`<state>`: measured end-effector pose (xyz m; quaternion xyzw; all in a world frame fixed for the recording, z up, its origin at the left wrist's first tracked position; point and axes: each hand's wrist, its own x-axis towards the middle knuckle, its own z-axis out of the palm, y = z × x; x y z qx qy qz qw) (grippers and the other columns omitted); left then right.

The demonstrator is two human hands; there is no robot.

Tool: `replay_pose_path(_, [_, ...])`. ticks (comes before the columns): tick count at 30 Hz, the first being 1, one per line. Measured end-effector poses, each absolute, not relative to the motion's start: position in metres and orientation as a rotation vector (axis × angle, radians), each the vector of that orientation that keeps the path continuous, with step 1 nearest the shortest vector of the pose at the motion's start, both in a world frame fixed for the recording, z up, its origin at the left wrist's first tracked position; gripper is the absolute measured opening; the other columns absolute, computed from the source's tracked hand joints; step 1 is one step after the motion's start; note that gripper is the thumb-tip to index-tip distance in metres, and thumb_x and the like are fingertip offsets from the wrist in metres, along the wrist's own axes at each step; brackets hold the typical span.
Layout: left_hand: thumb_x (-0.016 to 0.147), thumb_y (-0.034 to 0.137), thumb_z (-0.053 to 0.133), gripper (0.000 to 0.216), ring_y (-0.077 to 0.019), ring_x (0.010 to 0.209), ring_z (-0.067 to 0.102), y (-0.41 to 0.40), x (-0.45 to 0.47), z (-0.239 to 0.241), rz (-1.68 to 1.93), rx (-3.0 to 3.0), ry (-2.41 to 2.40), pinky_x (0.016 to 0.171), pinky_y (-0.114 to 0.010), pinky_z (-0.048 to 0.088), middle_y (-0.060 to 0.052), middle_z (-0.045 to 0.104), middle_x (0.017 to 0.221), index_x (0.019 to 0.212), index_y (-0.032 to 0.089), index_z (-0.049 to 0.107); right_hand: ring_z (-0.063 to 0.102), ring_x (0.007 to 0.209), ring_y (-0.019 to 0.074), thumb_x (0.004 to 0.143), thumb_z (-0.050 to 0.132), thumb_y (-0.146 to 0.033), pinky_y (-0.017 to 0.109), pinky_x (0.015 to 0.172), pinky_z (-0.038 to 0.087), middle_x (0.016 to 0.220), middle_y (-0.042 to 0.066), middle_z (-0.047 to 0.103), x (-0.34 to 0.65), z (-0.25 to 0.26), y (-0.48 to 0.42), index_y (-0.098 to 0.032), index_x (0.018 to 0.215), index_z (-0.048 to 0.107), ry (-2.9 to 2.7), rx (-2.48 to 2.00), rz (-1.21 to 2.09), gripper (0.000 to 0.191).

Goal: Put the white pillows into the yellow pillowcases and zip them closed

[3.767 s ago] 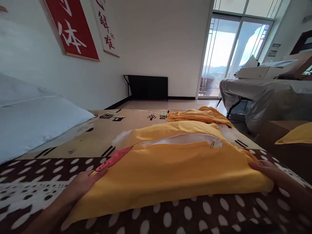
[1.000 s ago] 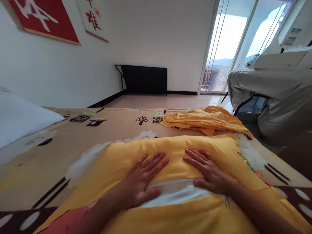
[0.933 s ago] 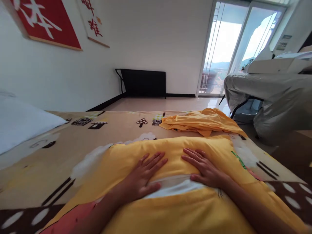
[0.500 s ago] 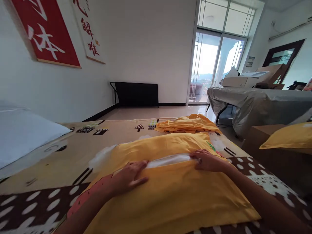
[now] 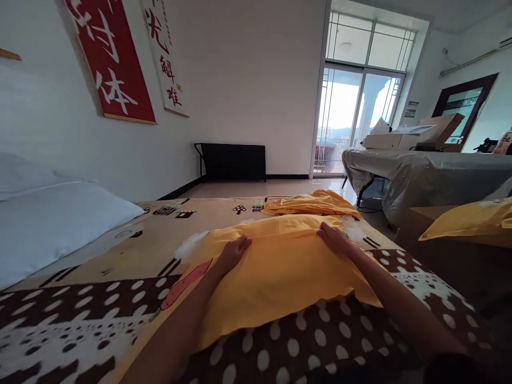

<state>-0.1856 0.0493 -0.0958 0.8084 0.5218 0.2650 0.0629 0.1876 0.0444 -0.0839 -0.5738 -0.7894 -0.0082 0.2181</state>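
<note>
Head view: we note left hand [image 5: 236, 249] and right hand [image 5: 334, 240] both clenched on the far edge of the yellow pillow [image 5: 280, 274] lying on the spotted blanket [image 5: 304, 346], apparently squaring its cover; any next pull wants even tension.

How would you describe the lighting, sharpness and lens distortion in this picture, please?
Head view: daylight blows out the tall glass balcony doors; the yellow fabric pillow, the left hand and the right hand are evenly lit and sharp; the wide lens tilts the red wall banner and stretches the forearms.
</note>
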Motion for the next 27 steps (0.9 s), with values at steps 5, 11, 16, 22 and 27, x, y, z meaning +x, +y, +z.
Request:
replay_pose_path(5, [0.087,0.051,0.034,0.036,-0.0172,0.067,0.053,0.045,-0.2,-0.103,0.822,2.469,1.567,0.062,-0.027,0.035,-0.001,0.057,0.069,0.074,0.02,0.048,0.056,0.08,0.016,0.091,0.043,-0.03,0.024,0.067,0.035,0.088,0.006,0.063,0.196,-0.097,0.035,-0.018,0.087,0.055,-2.236,-1.575,-0.086,0.017])
replay_pose_path(11, [0.075,0.038,0.046,0.022,-0.0206,0.077,0.053,0.027,-0.264,-0.103,0.752,2.547,1.577,0.074,-0.032,0.042,-0.006,0.059,0.077,0.063,0.019,0.051,0.05,0.11,0.0192,0.085,0.043,-0.012,0.029,0.091,0.034,0.113,0.009,0.059,0.227,-0.101,0.027,-0.018,0.096,0.061,-2.219,-1.579,-0.252,0.021])
replay_pose_path(16, [0.082,0.038,0.036,0.029,-0.021,0.086,0.055,0.02,-0.286,-0.109,0.648,2.543,1.65,0.082,-0.033,0.044,-0.008,0.062,0.09,0.083,0.018,0.058,0.059,0.093,0.0182,0.085,0.045,-0.016,0.027,0.079,0.037,0.097,0.008,0.067,0.235,-0.111,0.033,-0.017,0.094,0.063,-2.202,-1.708,-0.223,0.02])
replay_pose_path(22, [0.085,0.04,0.033,0.037,-0.0267,0.098,0.052,0.019,-0.277,-0.116,0.545,2.513,1.854,0.087,-0.04,0.042,-0.014,0.061,0.098,0.09,0.015,0.06,0.064,0.084,0.0185,0.089,0.041,-0.022,0.025,0.065,0.037,0.096,0.008,0.07,0.233,-0.116,0.032,-0.02,0.102,0.065,-2.124,-1.843,-0.165,0.027])
replay_pose_path(27, [0.085,0.034,0.035,0.033,-0.03,0.102,0.052,0.014,-0.266,-0.108,0.54,2.459,1.971,0.086,-0.043,0.04,-0.016,0.061,0.099,0.09,0.015,0.062,0.062,0.088,0.0199,0.089,0.045,-0.025,0.028,0.071,0.039,0.097,0.008,0.07,0.23,-0.104,0.025,-0.019,0.094,0.068,-2.173,-1.761,-0.188,0.025])
